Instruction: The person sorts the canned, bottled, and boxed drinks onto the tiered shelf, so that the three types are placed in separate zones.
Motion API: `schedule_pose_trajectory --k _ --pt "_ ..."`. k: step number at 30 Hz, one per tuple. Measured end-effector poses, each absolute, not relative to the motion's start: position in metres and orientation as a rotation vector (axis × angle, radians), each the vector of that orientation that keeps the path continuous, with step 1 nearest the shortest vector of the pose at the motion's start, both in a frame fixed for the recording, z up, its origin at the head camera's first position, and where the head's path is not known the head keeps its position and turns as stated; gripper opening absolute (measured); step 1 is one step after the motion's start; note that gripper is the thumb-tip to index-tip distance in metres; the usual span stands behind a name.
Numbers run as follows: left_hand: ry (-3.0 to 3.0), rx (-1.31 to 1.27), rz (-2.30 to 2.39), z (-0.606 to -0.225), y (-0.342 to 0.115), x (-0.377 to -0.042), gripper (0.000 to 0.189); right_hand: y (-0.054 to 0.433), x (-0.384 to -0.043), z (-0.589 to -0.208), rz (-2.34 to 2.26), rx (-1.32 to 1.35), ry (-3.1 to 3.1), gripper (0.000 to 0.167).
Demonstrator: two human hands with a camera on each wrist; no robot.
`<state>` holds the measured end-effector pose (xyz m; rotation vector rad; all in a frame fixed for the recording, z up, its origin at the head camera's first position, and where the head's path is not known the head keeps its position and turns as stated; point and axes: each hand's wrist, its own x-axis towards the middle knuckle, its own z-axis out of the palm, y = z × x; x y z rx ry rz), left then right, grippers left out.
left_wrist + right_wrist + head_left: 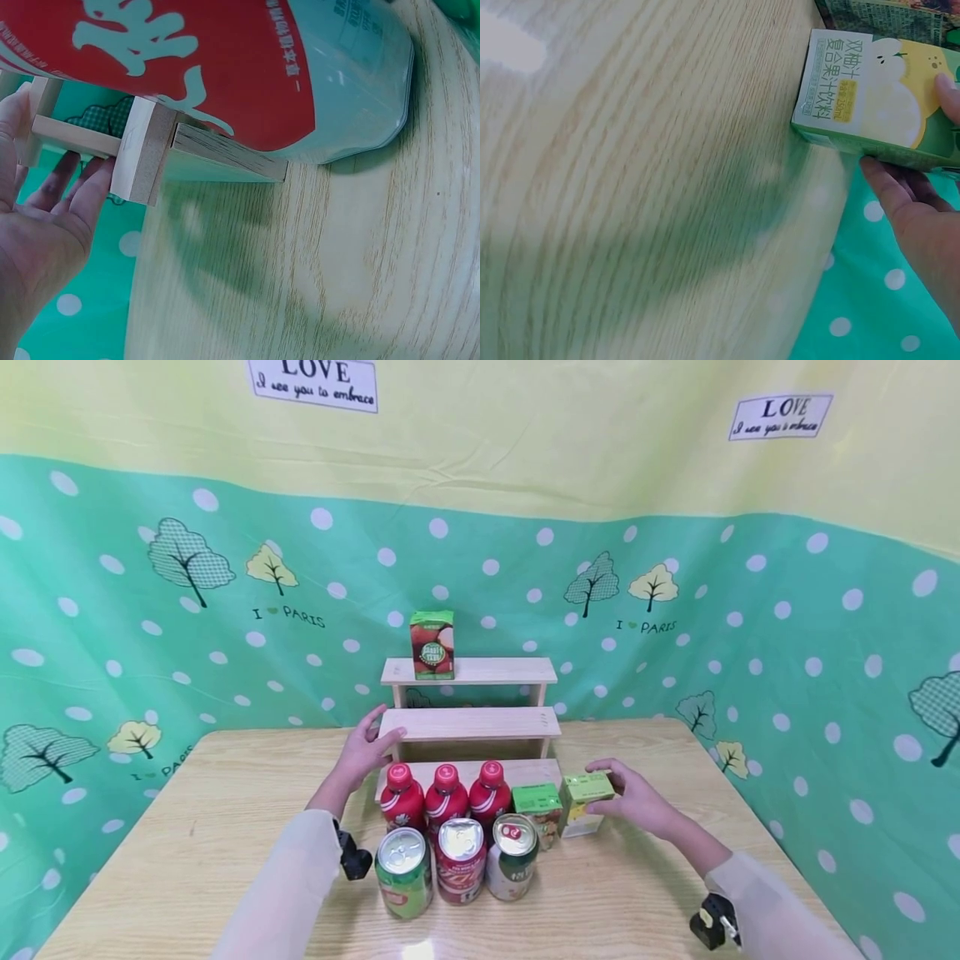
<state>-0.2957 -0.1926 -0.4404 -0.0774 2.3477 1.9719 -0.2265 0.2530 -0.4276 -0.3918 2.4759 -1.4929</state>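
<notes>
- Stood on the top step of the rack, left of centre: one red-and-green carton, so apparently one item shelved.
- Left empty: middle step; bottom step mostly hidden behind three red bottles, so could not tell whether on it or just before it.
- Waited on the table, near of the bottles: three cans in a row; right of the bottles, a dark green carton.
- Judged early in the work (most drinks seemingly unshelved).
- Gripped by the right hand: a pale green carton, thumb on its near face, fingers curled over the far side, just right of the dark green one; lifted or resting on the table could not be told.
- Rested, fingers straight, holding nothing: left hand against the rack's left end at the middle step.
</notes>
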Motion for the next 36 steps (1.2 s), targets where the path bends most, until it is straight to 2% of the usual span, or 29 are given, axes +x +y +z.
schedule_pose_trajectory --k 15,36 --pt "2.357 -0.064 1.965 -0.441 -0.193 -0.296 0.082 0.262 -0.222 -0.423 -1.529 -0.346 2.555 0.064" --pt "2.357 -0.075 1.966 -0.439 -0.193 -0.295 0.082 0.295 -0.228 -0.396 -1.439 -0.279 2.731 0.071"
